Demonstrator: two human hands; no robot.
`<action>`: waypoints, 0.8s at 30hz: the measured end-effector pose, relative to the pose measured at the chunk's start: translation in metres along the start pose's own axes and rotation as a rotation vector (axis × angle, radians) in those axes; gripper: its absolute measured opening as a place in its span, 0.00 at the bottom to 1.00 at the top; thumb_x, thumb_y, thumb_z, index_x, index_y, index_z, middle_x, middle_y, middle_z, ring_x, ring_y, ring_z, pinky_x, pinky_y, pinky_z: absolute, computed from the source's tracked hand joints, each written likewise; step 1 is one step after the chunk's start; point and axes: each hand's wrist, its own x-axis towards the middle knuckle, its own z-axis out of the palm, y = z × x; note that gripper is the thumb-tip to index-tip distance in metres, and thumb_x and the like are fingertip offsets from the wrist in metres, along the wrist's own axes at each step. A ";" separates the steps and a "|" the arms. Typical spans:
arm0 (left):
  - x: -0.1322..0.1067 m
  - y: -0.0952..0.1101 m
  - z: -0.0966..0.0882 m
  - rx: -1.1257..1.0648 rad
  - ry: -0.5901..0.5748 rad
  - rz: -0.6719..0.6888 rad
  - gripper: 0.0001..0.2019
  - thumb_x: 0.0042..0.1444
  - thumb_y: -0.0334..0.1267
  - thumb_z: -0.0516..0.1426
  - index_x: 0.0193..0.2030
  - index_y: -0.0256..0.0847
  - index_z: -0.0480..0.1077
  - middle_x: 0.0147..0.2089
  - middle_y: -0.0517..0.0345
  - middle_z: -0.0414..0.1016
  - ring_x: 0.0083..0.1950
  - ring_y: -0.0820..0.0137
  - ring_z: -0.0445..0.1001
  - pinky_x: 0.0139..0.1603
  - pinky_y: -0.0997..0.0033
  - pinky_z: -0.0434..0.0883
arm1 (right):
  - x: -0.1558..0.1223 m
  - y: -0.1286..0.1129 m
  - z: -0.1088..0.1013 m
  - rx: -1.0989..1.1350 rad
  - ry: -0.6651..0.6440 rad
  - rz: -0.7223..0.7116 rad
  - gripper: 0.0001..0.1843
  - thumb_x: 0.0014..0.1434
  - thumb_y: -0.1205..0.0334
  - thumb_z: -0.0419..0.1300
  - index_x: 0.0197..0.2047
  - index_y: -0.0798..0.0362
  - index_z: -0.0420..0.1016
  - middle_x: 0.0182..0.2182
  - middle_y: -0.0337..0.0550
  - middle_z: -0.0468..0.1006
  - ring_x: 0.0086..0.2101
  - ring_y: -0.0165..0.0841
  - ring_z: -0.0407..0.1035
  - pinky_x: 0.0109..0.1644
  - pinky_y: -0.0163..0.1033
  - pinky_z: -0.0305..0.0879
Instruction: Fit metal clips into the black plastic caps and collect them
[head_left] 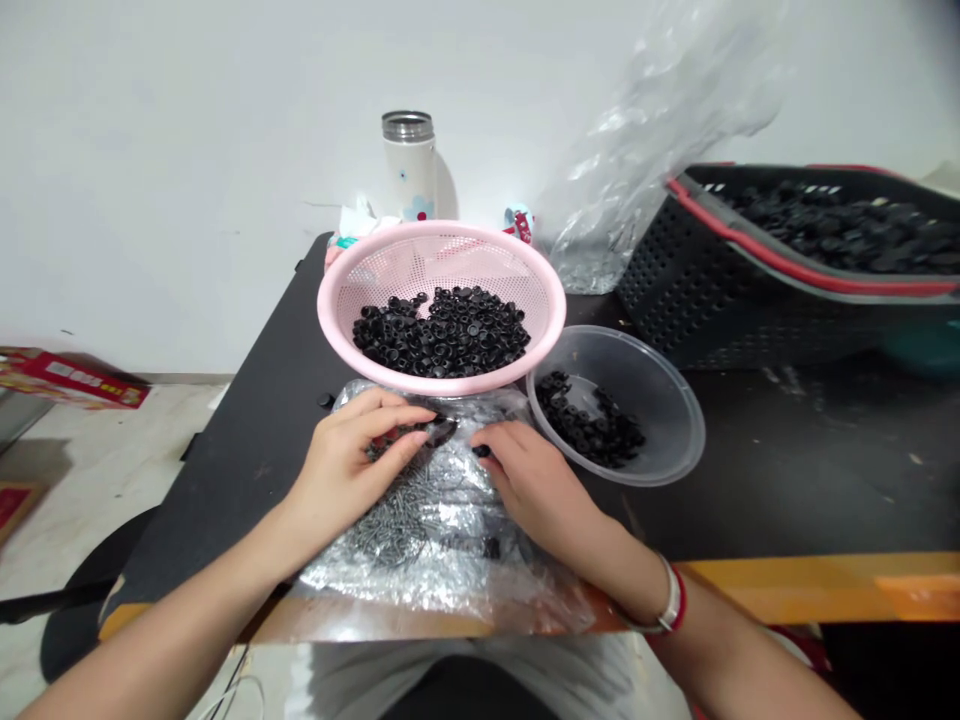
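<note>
My left hand (pixel 360 450) is over a pile of thin metal screws (pixel 394 515), thumb and fingertips drawn near each other. Something dark shows at those fingertips, but I cannot make out what it is. Close by on the right, my right hand (pixel 529 475) pinches a small black plastic cap (pixel 481 451). Both hands are above a clear plastic bag (pixel 457 490) spread on the table, with the screws on its left part. Another small black piece (pixel 490 547) lies on the bag. Just beyond stands a pink colander (pixel 330 325) holding many round black caps (pixel 442 330).
Right of the colander is a clear plastic bowl (pixel 679 430) with small black parts. A dark basket (pixel 675 290) with a red-edged rim, full of black pieces, stands behind it, next to crumpled plastic film (pixel 615 180). An uncapped white flask (pixel 409 170) is by the wall.
</note>
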 end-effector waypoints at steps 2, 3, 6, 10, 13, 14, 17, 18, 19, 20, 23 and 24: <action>0.002 -0.007 0.002 0.068 -0.046 -0.007 0.08 0.61 0.35 0.58 0.44 0.40 0.78 0.39 0.56 0.74 0.36 0.70 0.73 0.35 0.71 0.70 | 0.001 0.006 0.003 -0.161 -0.050 -0.026 0.17 0.60 0.81 0.48 0.45 0.59 0.73 0.41 0.54 0.74 0.43 0.41 0.67 0.48 0.47 0.68; 0.002 -0.011 0.004 0.112 -0.073 -0.004 0.08 0.61 0.34 0.58 0.43 0.40 0.78 0.38 0.55 0.75 0.37 0.68 0.73 0.37 0.70 0.71 | 0.001 0.008 0.004 -0.222 -0.073 -0.034 0.18 0.59 0.82 0.48 0.45 0.60 0.73 0.41 0.55 0.74 0.43 0.42 0.67 0.49 0.48 0.68; 0.001 -0.017 0.008 0.250 -0.179 -0.009 0.09 0.61 0.33 0.56 0.42 0.40 0.79 0.38 0.53 0.75 0.40 0.64 0.73 0.41 0.63 0.71 | 0.001 0.008 0.007 -0.362 -0.108 -0.037 0.19 0.57 0.83 0.49 0.47 0.62 0.73 0.46 0.60 0.73 0.44 0.44 0.67 0.49 0.50 0.70; -0.001 -0.021 0.012 0.363 -0.275 0.003 0.10 0.60 0.29 0.55 0.41 0.39 0.79 0.38 0.50 0.74 0.43 0.58 0.71 0.44 0.57 0.71 | -0.005 -0.004 0.000 -0.355 0.037 -0.153 0.21 0.61 0.79 0.47 0.55 0.61 0.71 0.52 0.62 0.71 0.47 0.44 0.68 0.48 0.48 0.71; -0.002 -0.021 0.014 0.373 -0.293 0.060 0.11 0.58 0.27 0.55 0.42 0.39 0.79 0.38 0.49 0.73 0.42 0.59 0.70 0.43 0.58 0.71 | -0.008 -0.012 -0.017 -0.263 0.255 -0.282 0.21 0.63 0.75 0.50 0.57 0.55 0.71 0.49 0.55 0.74 0.45 0.40 0.70 0.47 0.44 0.71; -0.002 -0.021 0.015 0.379 -0.296 0.081 0.12 0.58 0.26 0.54 0.42 0.39 0.79 0.38 0.49 0.73 0.41 0.60 0.69 0.42 0.59 0.71 | -0.007 -0.013 -0.025 -0.257 0.337 -0.291 0.20 0.63 0.75 0.52 0.56 0.53 0.72 0.47 0.54 0.75 0.44 0.39 0.70 0.47 0.44 0.70; -0.002 -0.022 0.017 0.417 -0.317 0.117 0.14 0.58 0.24 0.52 0.42 0.38 0.79 0.38 0.48 0.73 0.41 0.60 0.70 0.42 0.59 0.71 | -0.002 -0.002 -0.050 -0.330 0.488 -0.168 0.16 0.63 0.72 0.54 0.52 0.52 0.75 0.45 0.52 0.77 0.45 0.41 0.70 0.50 0.48 0.68; -0.002 -0.023 0.018 0.429 -0.329 0.118 0.14 0.58 0.24 0.52 0.41 0.38 0.79 0.38 0.48 0.73 0.41 0.60 0.70 0.42 0.58 0.71 | 0.000 0.006 -0.058 -0.366 0.476 -0.098 0.15 0.63 0.70 0.53 0.50 0.53 0.76 0.45 0.52 0.77 0.45 0.42 0.70 0.52 0.49 0.67; -0.002 -0.023 0.018 0.439 -0.343 0.113 0.14 0.59 0.25 0.52 0.41 0.38 0.79 0.37 0.48 0.74 0.41 0.59 0.70 0.42 0.58 0.71 | 0.002 0.015 -0.065 -0.398 0.427 -0.032 0.15 0.64 0.68 0.52 0.50 0.54 0.76 0.46 0.53 0.77 0.46 0.43 0.70 0.52 0.50 0.67; -0.002 -0.023 0.018 0.447 -0.356 0.106 0.14 0.59 0.25 0.52 0.41 0.38 0.79 0.37 0.48 0.74 0.41 0.59 0.71 0.42 0.58 0.71 | 0.003 0.025 -0.070 -0.424 0.357 0.036 0.15 0.64 0.67 0.51 0.49 0.55 0.77 0.47 0.54 0.76 0.47 0.44 0.70 0.52 0.51 0.67; -0.002 -0.024 0.018 0.453 -0.370 0.096 0.12 0.58 0.26 0.53 0.39 0.38 0.78 0.35 0.49 0.74 0.40 0.59 0.71 0.41 0.59 0.71 | 0.004 0.052 -0.078 -0.453 0.097 0.196 0.16 0.63 0.64 0.53 0.49 0.57 0.77 0.50 0.57 0.76 0.48 0.47 0.72 0.51 0.51 0.68; -0.002 -0.024 0.018 0.452 -0.368 0.097 0.11 0.58 0.26 0.54 0.38 0.38 0.78 0.34 0.49 0.74 0.40 0.59 0.72 0.41 0.59 0.70 | 0.003 0.057 -0.079 -0.434 0.007 0.221 0.16 0.62 0.63 0.55 0.50 0.57 0.77 0.50 0.56 0.76 0.48 0.47 0.72 0.51 0.49 0.68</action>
